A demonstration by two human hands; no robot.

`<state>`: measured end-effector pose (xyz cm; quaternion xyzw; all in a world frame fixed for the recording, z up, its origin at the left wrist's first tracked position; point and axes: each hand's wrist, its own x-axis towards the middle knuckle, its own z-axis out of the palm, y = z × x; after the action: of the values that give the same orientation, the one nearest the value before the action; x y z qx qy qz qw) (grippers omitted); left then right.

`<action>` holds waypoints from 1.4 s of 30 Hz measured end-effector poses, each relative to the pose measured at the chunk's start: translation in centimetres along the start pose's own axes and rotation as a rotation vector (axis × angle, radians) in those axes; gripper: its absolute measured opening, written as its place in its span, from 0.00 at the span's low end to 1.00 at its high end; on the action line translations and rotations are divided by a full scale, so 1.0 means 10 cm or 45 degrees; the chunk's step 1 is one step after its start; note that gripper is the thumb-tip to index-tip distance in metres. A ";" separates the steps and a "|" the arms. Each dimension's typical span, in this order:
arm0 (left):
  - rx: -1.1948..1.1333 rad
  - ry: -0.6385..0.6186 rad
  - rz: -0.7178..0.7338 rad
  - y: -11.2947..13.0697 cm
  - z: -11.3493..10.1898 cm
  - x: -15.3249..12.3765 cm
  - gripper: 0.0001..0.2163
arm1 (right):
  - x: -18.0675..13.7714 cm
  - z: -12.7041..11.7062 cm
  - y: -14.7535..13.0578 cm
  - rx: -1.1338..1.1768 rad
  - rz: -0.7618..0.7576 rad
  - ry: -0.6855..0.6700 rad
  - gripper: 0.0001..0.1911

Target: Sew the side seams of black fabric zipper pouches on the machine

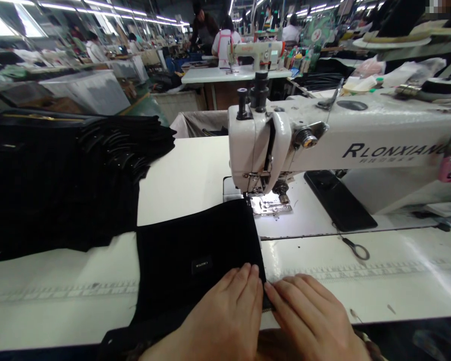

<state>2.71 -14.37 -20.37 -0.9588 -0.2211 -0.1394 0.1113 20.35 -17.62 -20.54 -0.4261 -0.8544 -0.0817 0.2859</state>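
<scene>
A black fabric piece (195, 245) with a small sewn label (202, 264) lies on the white table, its far right corner just short of the sewing machine's presser foot (265, 203). My left hand (225, 316) lies flat on the fabric's near right part, fingers stretched out. My right hand (311, 316) rests beside it on the table, fingertips touching the fabric's right edge, where a zipper-like strip shows. Neither hand grips anything that I can see.
A white sewing machine (323, 140) spans the right half of the table. A big stack of black fabric pieces (60, 170) fills the left. A black phone (338, 198) and small thread snips (355, 248) lie right of the needle. Other workers sit at machines behind.
</scene>
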 end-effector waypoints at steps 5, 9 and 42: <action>-0.017 -0.103 0.024 -0.05 0.07 0.01 0.15 | 0.05 0.04 0.04 0.006 -0.025 -0.102 0.22; -0.022 -0.168 0.037 -0.14 0.13 0.05 0.15 | 0.12 0.10 0.12 0.009 -0.079 -0.202 0.22; -1.123 -0.319 -0.566 -1.25 0.37 0.47 0.12 | 0.62 0.38 0.98 0.027 0.218 -0.493 0.09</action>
<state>1.92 -0.58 -20.45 -0.8537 -0.3515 -0.1237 -0.3637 23.43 -5.81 -21.20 -0.5019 -0.8549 0.0353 0.1268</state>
